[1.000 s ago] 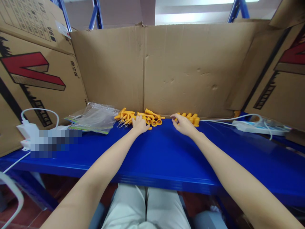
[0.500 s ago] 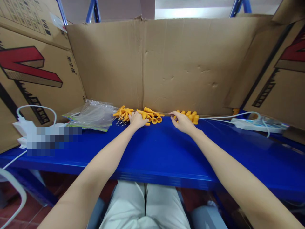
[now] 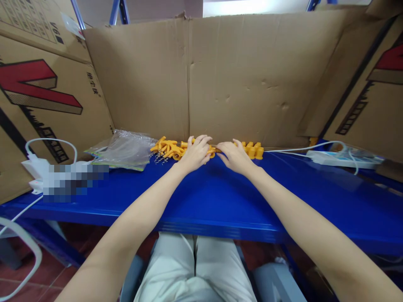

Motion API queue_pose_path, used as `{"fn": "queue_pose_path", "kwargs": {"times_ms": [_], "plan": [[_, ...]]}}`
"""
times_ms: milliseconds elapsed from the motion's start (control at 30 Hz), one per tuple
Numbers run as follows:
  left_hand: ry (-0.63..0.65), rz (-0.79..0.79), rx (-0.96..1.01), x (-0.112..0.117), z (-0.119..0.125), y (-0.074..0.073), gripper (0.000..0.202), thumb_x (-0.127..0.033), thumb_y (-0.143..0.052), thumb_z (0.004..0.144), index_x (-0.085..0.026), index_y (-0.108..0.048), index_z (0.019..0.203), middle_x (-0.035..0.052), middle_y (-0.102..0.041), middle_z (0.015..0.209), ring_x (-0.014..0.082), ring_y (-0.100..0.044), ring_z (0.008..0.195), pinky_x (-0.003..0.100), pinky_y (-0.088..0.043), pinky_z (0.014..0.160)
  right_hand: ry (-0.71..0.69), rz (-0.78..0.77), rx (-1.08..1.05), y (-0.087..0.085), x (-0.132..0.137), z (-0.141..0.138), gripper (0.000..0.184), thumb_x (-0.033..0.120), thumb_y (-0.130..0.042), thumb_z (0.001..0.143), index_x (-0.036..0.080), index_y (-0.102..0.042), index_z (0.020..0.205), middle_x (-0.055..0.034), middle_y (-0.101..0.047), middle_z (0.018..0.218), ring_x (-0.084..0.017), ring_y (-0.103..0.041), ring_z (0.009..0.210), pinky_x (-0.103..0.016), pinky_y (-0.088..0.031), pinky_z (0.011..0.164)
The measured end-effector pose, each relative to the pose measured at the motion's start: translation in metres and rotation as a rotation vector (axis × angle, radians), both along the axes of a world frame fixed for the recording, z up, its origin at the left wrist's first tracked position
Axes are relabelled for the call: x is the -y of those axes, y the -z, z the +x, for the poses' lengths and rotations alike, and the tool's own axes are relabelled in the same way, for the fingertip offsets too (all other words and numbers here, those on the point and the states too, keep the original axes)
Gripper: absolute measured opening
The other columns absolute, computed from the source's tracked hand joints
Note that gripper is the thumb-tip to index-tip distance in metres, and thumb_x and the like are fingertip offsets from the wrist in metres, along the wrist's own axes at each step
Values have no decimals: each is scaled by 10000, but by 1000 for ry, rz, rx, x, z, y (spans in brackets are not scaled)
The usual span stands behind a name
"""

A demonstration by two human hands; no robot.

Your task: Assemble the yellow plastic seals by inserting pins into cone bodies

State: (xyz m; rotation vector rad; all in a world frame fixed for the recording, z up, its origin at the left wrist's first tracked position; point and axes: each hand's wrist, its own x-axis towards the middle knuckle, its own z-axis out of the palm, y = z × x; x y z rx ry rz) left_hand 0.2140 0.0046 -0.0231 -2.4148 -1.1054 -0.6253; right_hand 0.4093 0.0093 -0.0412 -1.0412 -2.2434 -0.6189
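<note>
A pile of small orange plastic parts (image 3: 166, 147), some with little metal chains, lies at the back of the blue shelf (image 3: 220, 197) against a cardboard wall. My left hand (image 3: 195, 153) rests on the right end of this pile, its fingers curled over a few pieces. My right hand (image 3: 235, 157) is just beside it, fingers stretched out to the left, tips touching an orange piece between the two hands. A smaller group of orange parts (image 3: 255, 150) sits directly behind my right hand.
Clear plastic bags (image 3: 124, 151) lie left of the pile. A white charger with cable (image 3: 34, 167) sits at the far left, a white power strip (image 3: 343, 158) with cords at the right. Cardboard sheets (image 3: 239, 75) and boxes wall in the shelf.
Both hands have drawn together: the left slid right along the pile and curled over pieces, the right moved left from the smaller group. The view shifted slightly.
</note>
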Motion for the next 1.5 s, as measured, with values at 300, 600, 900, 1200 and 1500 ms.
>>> {"fn": "queue_pose_path", "kwargs": {"times_ms": [300, 600, 900, 1200, 1500], "plan": [[-62, 21, -29, -2, -1, 4, 314, -257, -307, 961, -157, -534, 1153, 183, -279, 1533, 310, -387, 1333, 513, -284, 1054, 36, -165, -2, 7, -10, -1, 284, 197, -449, 914, 139, -575, 1162, -156, -651, 1148, -272, -586, 1067, -412, -398, 881], [-164, -152, 116, -4, -3, 3, 365, -165, -412, 874, -199, -493, 1228, 106, -551, 1233, 244, -585, 1069, 361, -436, 907, 48, -102, -14, 8, -9, -4, 238, 207, -440, 921, 158, -577, 1109, -137, -669, 1075, -267, -592, 989, -376, -341, 811], [-108, -524, 543, -16, 0, 8, 171, -252, -591, 724, -172, -622, 872, 25, -679, 723, 187, -634, 724, 294, -483, 688, 150, 149, 121, -4, 1, -6, 313, 97, -315, 916, 203, -601, 986, -108, -656, 1022, -240, -529, 909, -432, -256, 921], [-239, -354, 454, -17, -10, 5, 318, -331, -612, 747, -212, -686, 1032, 77, -722, 978, 259, -646, 944, 364, -485, 828, 173, 84, -13, 1, -7, 7, 204, 201, -395, 917, 169, -567, 1023, -116, -667, 938, -241, -561, 850, -417, -276, 909], [-416, -242, 547, -34, -39, 2, 384, -419, -493, 847, -242, -711, 1110, 70, -733, 841, 241, -663, 878, 310, -474, 775, 442, 92, -374, -13, -25, 61, 244, 410, -536, 849, 192, -638, 890, -127, -629, 963, -292, -527, 943, -439, -370, 804]]}}
